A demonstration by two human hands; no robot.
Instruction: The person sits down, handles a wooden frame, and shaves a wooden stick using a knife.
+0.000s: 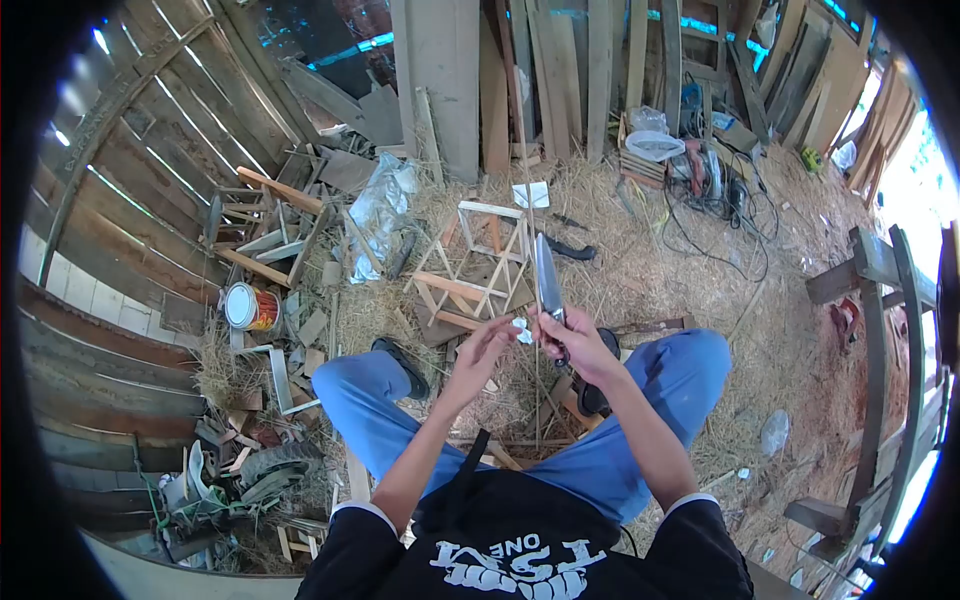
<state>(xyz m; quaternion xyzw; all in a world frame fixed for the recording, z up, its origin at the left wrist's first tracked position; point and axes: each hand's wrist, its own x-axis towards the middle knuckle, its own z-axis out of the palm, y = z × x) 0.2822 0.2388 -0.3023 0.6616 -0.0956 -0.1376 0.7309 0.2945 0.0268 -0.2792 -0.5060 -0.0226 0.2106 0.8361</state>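
My right hand (582, 343) is closed round the dark handle of a knife (548, 275), whose broad blade points up and away from me. A long thin strip of wood (529, 160) runs upright beside the blade and passes by the same hand. My left hand (484, 350) is just left of it, its fingertips close to a small crumpled white piece (523, 331); whether they grip it is too small to tell. Beyond my hands stands a light wooden frame (470, 262) of thin slats.
A dark curved sheath-like object (572, 250) lies past the knife. At left are a paint bucket (250, 307), plastic sheeting (382, 215) and wood scraps. Power tools (697, 170) with cables lie at upper right. A wooden rack (872, 400) stands at right.
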